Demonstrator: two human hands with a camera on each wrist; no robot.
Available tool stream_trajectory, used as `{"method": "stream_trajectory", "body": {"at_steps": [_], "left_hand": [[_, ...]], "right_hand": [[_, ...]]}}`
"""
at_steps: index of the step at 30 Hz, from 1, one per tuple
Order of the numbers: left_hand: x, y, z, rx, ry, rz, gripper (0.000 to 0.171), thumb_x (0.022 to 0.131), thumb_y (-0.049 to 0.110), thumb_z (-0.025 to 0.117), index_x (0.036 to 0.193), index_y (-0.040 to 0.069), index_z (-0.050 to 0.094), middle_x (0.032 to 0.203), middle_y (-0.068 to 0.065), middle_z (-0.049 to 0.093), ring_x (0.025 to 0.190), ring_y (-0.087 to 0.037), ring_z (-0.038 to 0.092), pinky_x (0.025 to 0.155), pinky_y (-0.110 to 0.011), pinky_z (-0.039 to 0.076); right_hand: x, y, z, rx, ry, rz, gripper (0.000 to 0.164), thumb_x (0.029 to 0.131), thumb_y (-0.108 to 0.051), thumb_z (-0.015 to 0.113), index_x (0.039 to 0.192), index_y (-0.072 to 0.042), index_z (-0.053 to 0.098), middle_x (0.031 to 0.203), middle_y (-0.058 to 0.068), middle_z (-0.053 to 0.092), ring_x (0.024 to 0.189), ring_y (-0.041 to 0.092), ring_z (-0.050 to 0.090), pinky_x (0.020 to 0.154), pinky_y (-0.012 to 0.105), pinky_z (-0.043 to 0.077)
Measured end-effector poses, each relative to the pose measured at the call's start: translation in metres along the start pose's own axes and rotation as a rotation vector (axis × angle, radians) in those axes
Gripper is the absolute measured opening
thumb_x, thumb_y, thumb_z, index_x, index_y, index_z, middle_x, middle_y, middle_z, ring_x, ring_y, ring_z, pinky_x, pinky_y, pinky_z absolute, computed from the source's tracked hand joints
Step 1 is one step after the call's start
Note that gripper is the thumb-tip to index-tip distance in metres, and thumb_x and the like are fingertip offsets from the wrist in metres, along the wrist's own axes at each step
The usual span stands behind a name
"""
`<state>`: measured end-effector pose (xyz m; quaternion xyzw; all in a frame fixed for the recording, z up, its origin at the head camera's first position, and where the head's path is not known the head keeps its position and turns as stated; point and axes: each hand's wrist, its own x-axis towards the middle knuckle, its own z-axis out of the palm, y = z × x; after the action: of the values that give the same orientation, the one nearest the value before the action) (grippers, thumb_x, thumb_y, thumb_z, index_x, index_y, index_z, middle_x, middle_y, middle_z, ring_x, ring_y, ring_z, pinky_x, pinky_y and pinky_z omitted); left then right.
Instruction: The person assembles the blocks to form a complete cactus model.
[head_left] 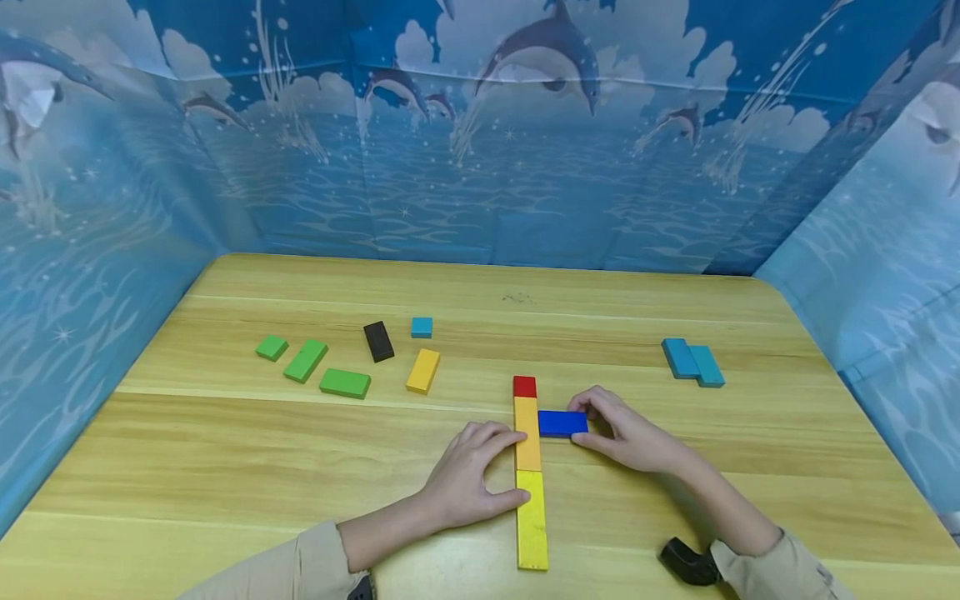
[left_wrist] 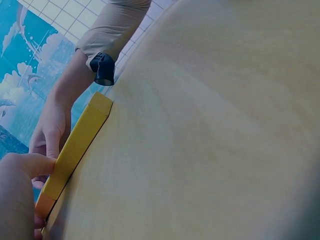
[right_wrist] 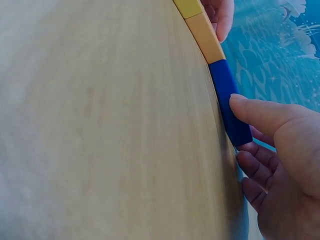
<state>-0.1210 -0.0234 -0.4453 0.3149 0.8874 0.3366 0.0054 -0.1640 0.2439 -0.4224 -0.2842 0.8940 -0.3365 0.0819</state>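
Observation:
A straight column of flat blocks lies on the table: a red block [head_left: 524, 387] at the far end, an orange block [head_left: 527, 457] in the middle, a yellow block [head_left: 532, 537] nearest. My left hand [head_left: 467, 482] rests against its left side, index fingertip on the orange block and thumb on the yellow one. To the right, a dark blue block [head_left: 558, 423] lies crosswise, its left end against the orange block. My right hand [head_left: 636, 435] pinches the blue block's outer end between thumb and fingers; the right wrist view shows the thumb on the blue block [right_wrist: 225, 90].
At the back left lie several green blocks [head_left: 306, 361], a black block [head_left: 378, 342], a small light blue block [head_left: 422, 327] and a yellow-orange block [head_left: 423, 372]. Two blue blocks [head_left: 692, 362] touch at the back right. A dolphin-print curtain [head_left: 487, 200] borders the wooden table [head_left: 225, 467].

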Motion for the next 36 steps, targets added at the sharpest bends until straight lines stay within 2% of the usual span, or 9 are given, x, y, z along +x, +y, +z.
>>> {"method": "stream_trajectory", "body": {"at_steps": [16, 23, 27, 32, 36], "left_hand": [[0.000, -0.001, 0.001, 0.013, 0.026, 0.023, 0.061, 0.076, 0.046, 0.066, 0.128, 0.020, 0.051, 0.121, 0.004, 0.050, 0.109, -0.013, 0.042, 0.090, -0.036, 0.037], [0.000, -0.001, 0.001, 0.010, 0.020, 0.019, 0.061, 0.076, 0.046, 0.066, 0.128, 0.020, 0.051, 0.121, 0.005, 0.050, 0.108, -0.012, 0.042, 0.090, -0.035, 0.037], [0.000, 0.000, 0.001, 0.007, 0.021, 0.021, 0.060, 0.075, 0.045, 0.067, 0.128, 0.020, 0.051, 0.121, 0.005, 0.050, 0.107, -0.012, 0.042, 0.090, -0.035, 0.037], [0.000, 0.000, 0.001, 0.000, 0.018, 0.017, 0.060, 0.075, 0.044, 0.067, 0.128, 0.020, 0.051, 0.121, 0.005, 0.050, 0.108, -0.012, 0.042, 0.090, -0.036, 0.037], [0.000, -0.001, 0.002, 0.005, 0.031, 0.032, 0.059, 0.075, 0.044, 0.067, 0.127, 0.019, 0.052, 0.120, 0.005, 0.050, 0.107, -0.012, 0.042, 0.089, -0.036, 0.038]], "right_hand": [[0.001, 0.000, 0.001, -0.021, 0.001, 0.003, 0.029, 0.087, -0.025, 0.063, 0.111, -0.014, 0.051, 0.104, -0.005, 0.050, 0.092, 0.012, 0.044, 0.082, 0.025, 0.042], [0.000, 0.002, -0.009, 0.067, -0.002, 0.030, 0.035, 0.087, -0.025, 0.063, 0.117, -0.011, 0.049, 0.107, -0.002, 0.052, 0.094, 0.015, 0.047, 0.081, 0.025, 0.042], [-0.003, 0.011, -0.025, 0.070, 0.058, 0.027, 0.037, 0.089, -0.018, 0.060, 0.122, -0.007, 0.047, 0.109, 0.004, 0.053, 0.094, 0.017, 0.048, 0.080, 0.026, 0.042], [-0.012, 0.031, -0.052, 0.038, 0.209, -0.035, 0.041, 0.088, -0.003, 0.057, 0.127, 0.000, 0.044, 0.110, 0.013, 0.051, 0.093, 0.019, 0.046, 0.074, 0.026, 0.037], [-0.024, 0.049, -0.073, 0.070, 0.272, 0.017, 0.044, 0.090, -0.001, 0.054, 0.131, 0.001, 0.040, 0.114, 0.012, 0.047, 0.096, 0.014, 0.044, 0.074, 0.021, 0.035]]}}
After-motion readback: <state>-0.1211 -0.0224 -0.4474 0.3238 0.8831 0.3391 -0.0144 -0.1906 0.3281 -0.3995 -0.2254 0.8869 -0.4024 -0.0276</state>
